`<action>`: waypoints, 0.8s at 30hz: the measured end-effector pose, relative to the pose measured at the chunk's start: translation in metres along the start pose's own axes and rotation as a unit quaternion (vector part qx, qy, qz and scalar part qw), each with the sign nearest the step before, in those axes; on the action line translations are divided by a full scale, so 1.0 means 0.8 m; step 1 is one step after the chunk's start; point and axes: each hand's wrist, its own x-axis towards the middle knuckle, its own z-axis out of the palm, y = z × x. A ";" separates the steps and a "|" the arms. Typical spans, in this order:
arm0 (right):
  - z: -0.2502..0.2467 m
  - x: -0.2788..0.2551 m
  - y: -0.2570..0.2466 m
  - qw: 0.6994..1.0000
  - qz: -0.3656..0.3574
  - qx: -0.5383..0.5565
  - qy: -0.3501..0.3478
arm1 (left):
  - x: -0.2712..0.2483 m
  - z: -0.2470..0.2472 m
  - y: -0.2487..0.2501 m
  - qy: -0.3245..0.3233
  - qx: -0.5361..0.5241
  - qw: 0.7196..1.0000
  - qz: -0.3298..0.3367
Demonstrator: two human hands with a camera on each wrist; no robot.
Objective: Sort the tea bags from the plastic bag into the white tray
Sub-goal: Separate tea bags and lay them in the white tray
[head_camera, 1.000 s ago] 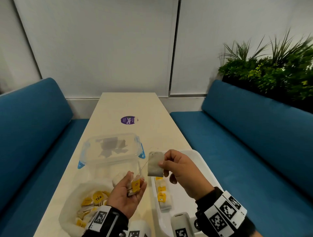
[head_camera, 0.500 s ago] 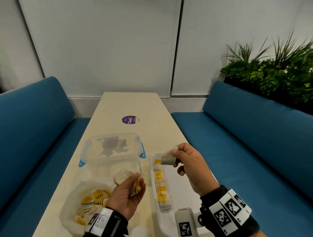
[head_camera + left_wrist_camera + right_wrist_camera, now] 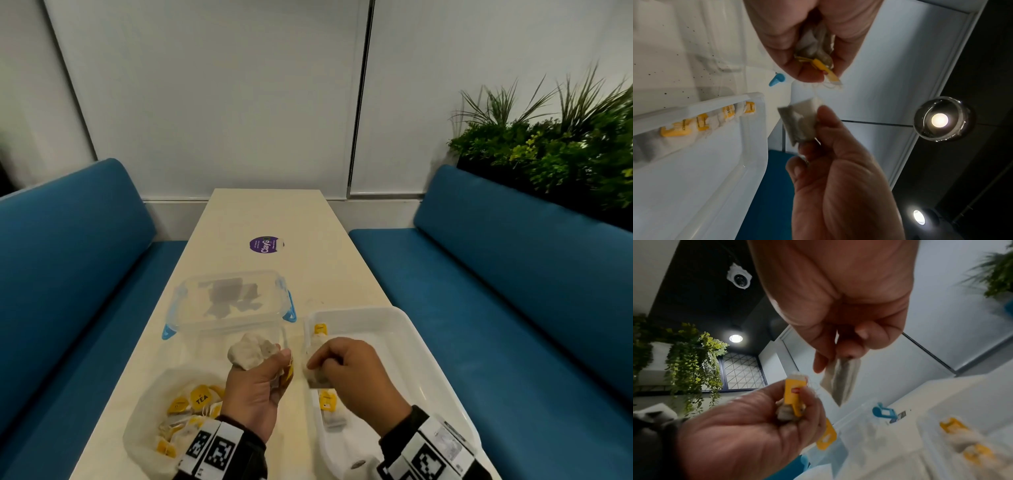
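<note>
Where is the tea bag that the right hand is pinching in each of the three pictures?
Head: tea bag low and centre, under the right hand, over the tray's left edge.
Left wrist: tea bag mid-picture, pinched above the right hand.
Right wrist: tea bag centre, hanging below the right hand.
Shared landmark: the blue clip on the clear box.

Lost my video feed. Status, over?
Left hand grips bunched tea bags. Right hand pinches one tea bag over the white tray. String still links both hands.
</note>
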 end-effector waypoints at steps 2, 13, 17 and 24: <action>0.005 -0.002 -0.003 0.999 0.008 0.014 -0.030 | -0.001 0.002 0.000 -0.001 0.009 1.000 0.013; 0.012 0.012 0.008 0.999 0.019 -0.027 0.029 | -0.003 -0.002 0.005 -0.007 0.015 1.000 0.003; 0.009 0.019 0.008 0.999 0.028 -0.007 0.033 | -0.001 -0.004 0.006 0.004 0.009 1.000 -0.027; 0.005 0.023 0.006 0.994 0.050 0.097 0.022 | 0.006 -0.006 0.007 0.017 0.023 0.999 -0.033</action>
